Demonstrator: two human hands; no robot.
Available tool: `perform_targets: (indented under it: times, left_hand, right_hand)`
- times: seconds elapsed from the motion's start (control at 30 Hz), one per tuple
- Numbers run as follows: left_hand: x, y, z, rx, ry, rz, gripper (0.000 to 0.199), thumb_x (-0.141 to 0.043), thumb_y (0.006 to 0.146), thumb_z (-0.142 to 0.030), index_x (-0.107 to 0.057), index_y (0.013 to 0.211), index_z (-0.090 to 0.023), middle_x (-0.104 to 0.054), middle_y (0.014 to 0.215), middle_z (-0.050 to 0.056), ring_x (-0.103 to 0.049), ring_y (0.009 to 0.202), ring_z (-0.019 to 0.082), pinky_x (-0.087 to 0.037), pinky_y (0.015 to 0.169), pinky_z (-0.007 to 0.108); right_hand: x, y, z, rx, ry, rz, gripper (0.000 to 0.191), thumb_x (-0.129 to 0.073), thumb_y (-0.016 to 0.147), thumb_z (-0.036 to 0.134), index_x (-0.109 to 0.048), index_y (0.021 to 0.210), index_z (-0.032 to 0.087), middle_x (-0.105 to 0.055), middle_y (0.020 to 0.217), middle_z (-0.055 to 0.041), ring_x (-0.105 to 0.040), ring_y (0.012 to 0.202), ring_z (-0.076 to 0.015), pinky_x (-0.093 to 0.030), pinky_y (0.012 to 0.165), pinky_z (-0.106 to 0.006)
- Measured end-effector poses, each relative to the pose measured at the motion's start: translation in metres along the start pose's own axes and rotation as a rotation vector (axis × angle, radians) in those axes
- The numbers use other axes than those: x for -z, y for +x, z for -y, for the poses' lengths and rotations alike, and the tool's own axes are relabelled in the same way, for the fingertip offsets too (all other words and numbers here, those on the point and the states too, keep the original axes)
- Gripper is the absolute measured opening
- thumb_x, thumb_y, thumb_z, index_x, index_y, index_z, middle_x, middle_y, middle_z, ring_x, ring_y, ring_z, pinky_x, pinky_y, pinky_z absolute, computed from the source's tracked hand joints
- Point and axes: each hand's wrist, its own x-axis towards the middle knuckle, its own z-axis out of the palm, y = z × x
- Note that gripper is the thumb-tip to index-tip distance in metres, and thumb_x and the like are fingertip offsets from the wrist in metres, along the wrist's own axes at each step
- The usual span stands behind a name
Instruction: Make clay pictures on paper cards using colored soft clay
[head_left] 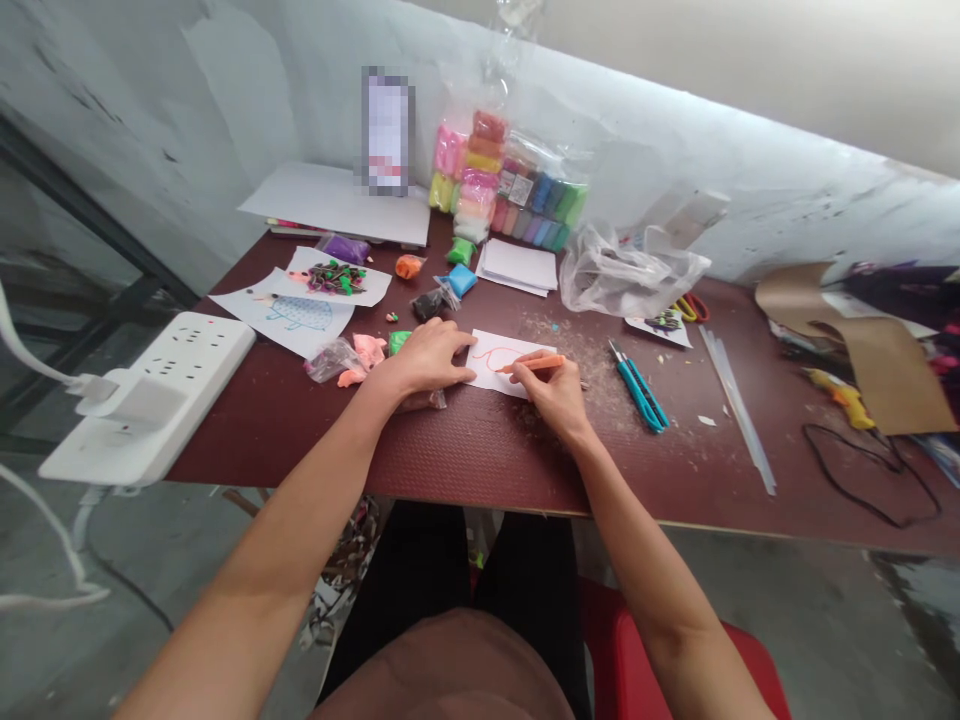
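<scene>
Scuffed white plaster wall along the far side of a dark maroon wooden tabletop, with pale crumbs scattered across the middle. At the centre of the table, near the front edge, a small white paper sheet bearing a looping orange line. Over its left edge, the left hand, open and flat, fingers pressing down. Just to the right, the right hand, curled tightly around a slim orange pen, tip down on the sheet.

Beyond the left hand, a paper with a blue hedgehog drawing, pink clay in a clear wrapper and a lump of orange clay. Against the wall, a clear bag of multicoloured modelling clay packets, with a stack of white paper in front. To the right, a crumpled clear plastic bag, teal-handled scissors, long translucent strips and a sheet of brown cardboard. At the table's left end, a white power strip with a plugged-in white cable
</scene>
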Motion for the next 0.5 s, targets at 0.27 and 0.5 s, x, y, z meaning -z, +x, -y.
perform_targets:
  times: [0.27, 0.5]
  left_hand:
    - [0.001, 0.000, -0.001, -0.002, -0.004, 0.006, 0.050, -0.071, 0.088, -0.040, -0.073, 0.134, -0.022, -0.069, 0.116, 0.011, -0.058, 0.112, 0.032, -0.045, 0.096, 0.039]
    - [0.001, 0.000, -0.001, 0.003, -0.008, 0.014, 0.051, -0.071, 0.087, -0.041, -0.072, 0.135, -0.023, -0.069, 0.114, 0.010, -0.058, 0.109, 0.031, -0.045, 0.095, 0.039]
  right_hand:
    - [0.003, 0.002, 0.001, -0.010, -0.039, -0.009, 0.020, -0.069, 0.076, 0.034, -0.078, 0.067, 0.018, -0.077, 0.079, -0.0076, -0.066, 0.066, -0.0164, -0.052, 0.064, -0.029]
    - [0.015, 0.003, -0.001, -0.077, -0.083, -0.061, 0.020, -0.067, 0.074, 0.033, -0.075, 0.066, 0.017, -0.075, 0.070, -0.0077, -0.062, 0.059, -0.0153, -0.047, 0.057, -0.027]
